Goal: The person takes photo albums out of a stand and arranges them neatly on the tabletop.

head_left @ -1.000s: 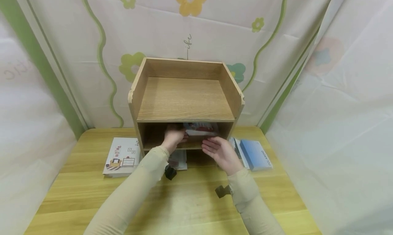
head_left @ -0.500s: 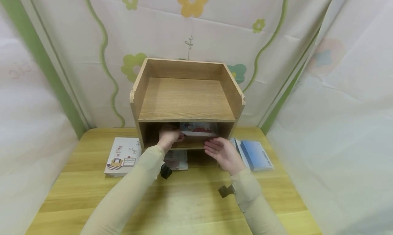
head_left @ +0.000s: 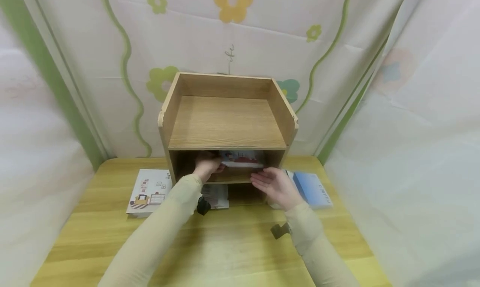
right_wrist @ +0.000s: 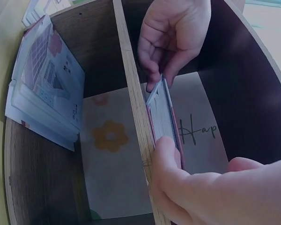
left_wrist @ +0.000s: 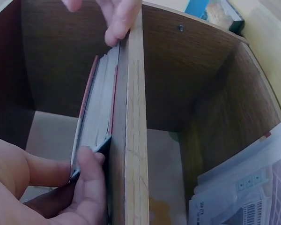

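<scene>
A book [head_left: 243, 158] with a picture cover lies flat in the middle compartment of the wooden shelf [head_left: 226, 122]. My left hand [head_left: 205, 166] reaches into that compartment and pinches the book's left corner between thumb and fingers, as the left wrist view shows. At the other end, my right hand [head_left: 277, 188] has its fingers loosely extended. In the right wrist view that hand's thumb and fingers [right_wrist: 165, 157] overlap the near end of the pages. The book sits close over the compartment's floor board [left_wrist: 136, 117], its pages facing out.
In the lower compartment, pale-covered books [left_wrist: 239, 187] lie at one side. A white illustrated book [head_left: 150, 191] rests on the table left of the shelf, and a blue box [head_left: 312, 189] marked POLAROID on the right. A patterned curtain [head_left: 262, 41] hangs behind.
The left hand and the book have shifted slightly left within the compartment. The right hand has moved a little to the right.
</scene>
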Motion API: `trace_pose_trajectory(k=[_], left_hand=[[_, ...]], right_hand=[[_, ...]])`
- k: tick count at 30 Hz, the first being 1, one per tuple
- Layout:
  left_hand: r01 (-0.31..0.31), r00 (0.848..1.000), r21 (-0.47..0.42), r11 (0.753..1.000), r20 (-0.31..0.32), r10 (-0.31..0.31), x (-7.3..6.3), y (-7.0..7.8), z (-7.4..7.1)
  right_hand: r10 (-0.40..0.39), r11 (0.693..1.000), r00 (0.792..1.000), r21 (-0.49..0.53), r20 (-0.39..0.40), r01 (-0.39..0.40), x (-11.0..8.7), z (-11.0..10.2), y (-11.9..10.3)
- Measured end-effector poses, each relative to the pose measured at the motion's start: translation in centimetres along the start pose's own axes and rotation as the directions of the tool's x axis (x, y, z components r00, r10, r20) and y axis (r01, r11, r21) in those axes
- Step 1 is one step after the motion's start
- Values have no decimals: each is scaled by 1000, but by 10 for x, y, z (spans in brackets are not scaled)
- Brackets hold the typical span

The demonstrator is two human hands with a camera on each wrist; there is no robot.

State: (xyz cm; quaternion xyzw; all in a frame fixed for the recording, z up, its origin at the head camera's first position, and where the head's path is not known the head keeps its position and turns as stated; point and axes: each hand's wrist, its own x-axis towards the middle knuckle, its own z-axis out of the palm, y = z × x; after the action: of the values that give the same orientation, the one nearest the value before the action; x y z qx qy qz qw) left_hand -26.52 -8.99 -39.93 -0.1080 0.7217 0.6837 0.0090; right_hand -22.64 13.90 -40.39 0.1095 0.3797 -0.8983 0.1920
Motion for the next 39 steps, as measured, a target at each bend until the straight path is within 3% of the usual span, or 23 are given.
trace_pose_trajectory(k=[7,15,25,39], left_hand=[[53,998,25,998,30,-54,2,0,-16],[69,995,47,997,62,-72,-1,7,-36],[58,996,106,993,67,-65,-4,6,-40],[2,1000,120,993,24,-4,-11,9,-41]], right_hand=[[21,1000,999,21,25,-22,-2,-3,-1],[17,1000,999,8,36,-17,-7,-7,-4],[95,996,994,-4,62,-95,-2,-6,-10],[132,989,991,-66,-16,-133,6,1,-8]])
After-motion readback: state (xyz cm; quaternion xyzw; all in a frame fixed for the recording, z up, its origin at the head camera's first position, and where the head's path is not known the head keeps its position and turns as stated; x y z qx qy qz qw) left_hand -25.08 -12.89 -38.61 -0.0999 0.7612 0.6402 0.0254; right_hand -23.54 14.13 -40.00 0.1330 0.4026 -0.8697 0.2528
